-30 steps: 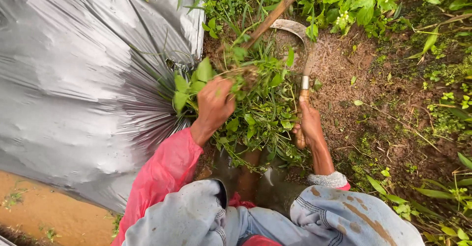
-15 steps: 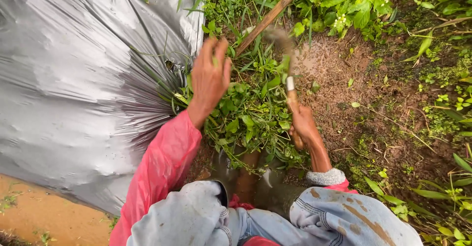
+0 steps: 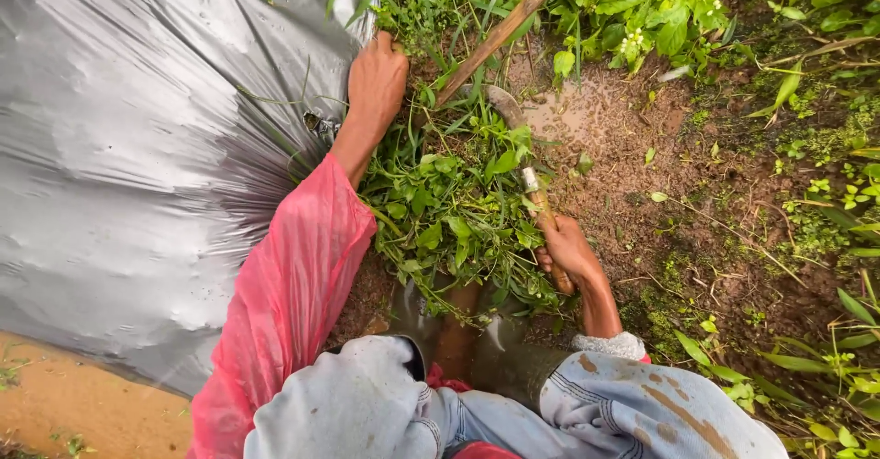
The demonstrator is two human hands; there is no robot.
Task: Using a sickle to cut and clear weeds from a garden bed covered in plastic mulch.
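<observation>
My left hand (image 3: pixel 376 78) reaches forward to the edge of the silver plastic sheet (image 3: pixel 137 147), its fingers curled down into a tuft of green weeds (image 3: pixel 417 19) growing there. My right hand (image 3: pixel 568 253) grips the wooden handle of a sickle (image 3: pixel 534 198). The curved blade (image 3: pixel 495 101) lies low against the ground beside a heap of loose cut weeds (image 3: pixel 458 211) between my two hands. The blade's tip is partly hidden by leaves.
A thin wooden stick (image 3: pixel 509 23) slants over the weeds at the top. Wet brown soil (image 3: pixel 632 147) lies to the right, with leafy plants (image 3: pixel 651 0) beyond. My muddy boots (image 3: pixel 458 331) and knees sit at the bottom, and orange mud (image 3: pixel 82 413) at the lower left.
My left hand let go of a bunch of weeds and moved forward and up to the sheet's edge. The sickle swung left and down toward the ground.
</observation>
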